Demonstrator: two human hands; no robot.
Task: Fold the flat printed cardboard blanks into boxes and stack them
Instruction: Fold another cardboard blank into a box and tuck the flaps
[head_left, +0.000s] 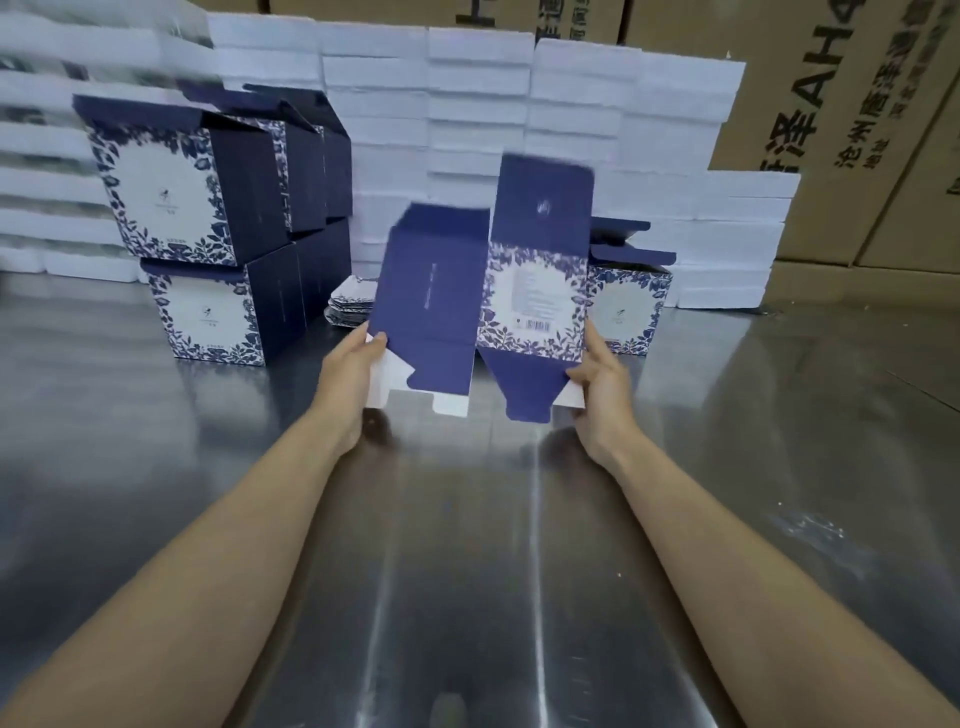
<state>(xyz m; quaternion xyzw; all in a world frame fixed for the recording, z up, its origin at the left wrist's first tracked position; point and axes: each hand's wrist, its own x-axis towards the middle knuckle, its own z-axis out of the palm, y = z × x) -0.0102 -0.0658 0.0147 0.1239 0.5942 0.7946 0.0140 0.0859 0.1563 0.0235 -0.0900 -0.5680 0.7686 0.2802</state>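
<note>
So we're at the start of one box. The blank is up off the table, held upright in front of us, not yet opened into a sleeve. It has a navy panel on the left and a floral panel with a barcode on the right. The long lid flap sticks up and the bottom flaps hang down.

Our left hand pinches the lower-left edge, thumb on the front face. Our right hand grips the lower-right edge, thumb on the white bottom flap. Both hands are closed on the blank and hold nothing else.

Next move, as we judge it: push the outer edges toward each other so the centre crease breaks and the sleeve pops square, then tuck the bottom flaps. Our hands would need to come off those flaps first, or they can't fold in. The frame is motion-blurred, so we can't tell if the crease has started to open.

Edges and room:
- **Toward us:** the open room is here, with steel table running from the blank back to our elbows. That looks good for pressing the base down.
- **Left:** the stack of finished boxes is two tiers high with lids open, well apart from our left hand.
- **Right:** a single folded box stands just behind the blank's right edge. Swinging that panel could clip its raised flaps.
- **Behind the blank's left edge:** a pile of flat blanks lies beside the stack.
- **Back:** white foam blocks wall it off, with brown cartons at far right.

Stacking probably means lifting over the open lid flaps.
</note>
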